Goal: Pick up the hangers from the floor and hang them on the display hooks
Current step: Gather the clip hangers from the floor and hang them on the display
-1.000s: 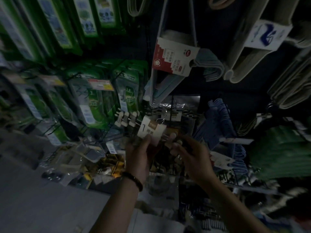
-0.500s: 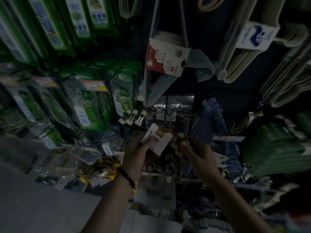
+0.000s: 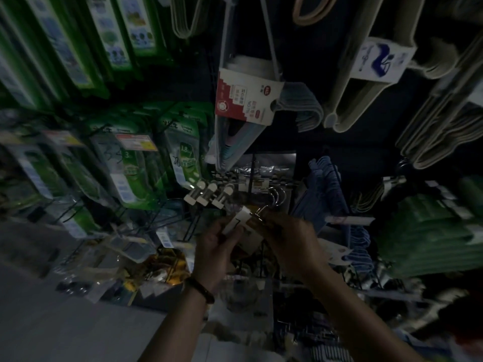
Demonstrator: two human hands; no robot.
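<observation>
In dim light I hold a bundle of clip hangers with a white card label [image 3: 238, 220] and metal hook tops [image 3: 261, 211] in front of a shop display. My left hand [image 3: 215, 246] grips the label end. My right hand [image 3: 285, 235] pinches the bundle by its hooks. Just above, several similar clip hangers [image 3: 209, 195] hang on a dark display hook [image 3: 253, 176] with their chrome hooks [image 3: 278, 195] showing. The lower part of my bundle is hidden behind my hands.
Green packaged goods [image 3: 130, 173] hang on the left. A red-labelled pack of pale hangers [image 3: 245, 100] hangs overhead, grey hangers [image 3: 366, 82] top right, blue hangers [image 3: 329, 189] and green hangers [image 3: 428, 231] on the right. Loose packets [image 3: 146, 257] lie low left by the grey floor [image 3: 52, 322].
Both hands have drawn closer together on the bundle. The label has tilted on edge and the bundle's hooks sit nearer the display hook.
</observation>
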